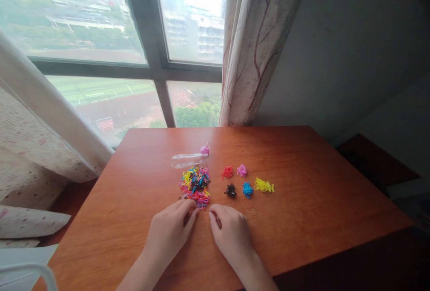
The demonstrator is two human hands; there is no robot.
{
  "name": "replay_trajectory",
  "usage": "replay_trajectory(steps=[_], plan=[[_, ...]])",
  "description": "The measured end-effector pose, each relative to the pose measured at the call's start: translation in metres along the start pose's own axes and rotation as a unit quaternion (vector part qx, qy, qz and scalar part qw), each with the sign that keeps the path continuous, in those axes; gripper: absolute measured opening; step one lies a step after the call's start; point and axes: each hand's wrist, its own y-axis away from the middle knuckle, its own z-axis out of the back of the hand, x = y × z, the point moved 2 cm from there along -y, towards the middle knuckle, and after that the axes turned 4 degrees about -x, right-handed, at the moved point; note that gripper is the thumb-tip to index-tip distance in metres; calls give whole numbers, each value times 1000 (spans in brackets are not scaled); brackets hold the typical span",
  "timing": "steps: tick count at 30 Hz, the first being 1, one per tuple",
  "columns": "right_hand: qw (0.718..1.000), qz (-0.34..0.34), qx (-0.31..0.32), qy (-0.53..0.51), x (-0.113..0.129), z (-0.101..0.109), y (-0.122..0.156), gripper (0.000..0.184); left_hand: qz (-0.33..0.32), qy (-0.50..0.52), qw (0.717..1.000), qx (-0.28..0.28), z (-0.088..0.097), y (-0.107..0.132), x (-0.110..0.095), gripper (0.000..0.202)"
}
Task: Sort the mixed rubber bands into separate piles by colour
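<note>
A mixed heap of small coloured rubber bands [195, 182] lies on the wooden table [316, 183]. At its near edge is my left hand [169, 228], thumb and forefinger drawn together in a pinch by the lowest bands. My right hand [232, 229] rests just right of the heap's near end, its fingertips also pinched. Whatever either hand may hold is too small or hidden to make out. Right of the heap sit separate little piles: red bands [227, 172], pink bands [242, 170], black bands [230, 190], blue bands [247, 190] and yellow bands [264, 186].
Behind the heap lies a clear plastic container [188, 161] with a pink piece [204, 149] at its right end. A window [154, 71] and a patterned curtain [258, 44] stand beyond the table. White tubing [30, 267] shows at the lower left.
</note>
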Motion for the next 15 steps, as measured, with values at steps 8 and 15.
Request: replay_trajectory(steps=[8,15], plan=[[1000,7,0,2,7,-9,-9,15,-24,21,999,-13,-1,1,2,17],[1000,-4,-10,7,5,-11,-10,13,-29,29,999,-17,-2,1,1,17]])
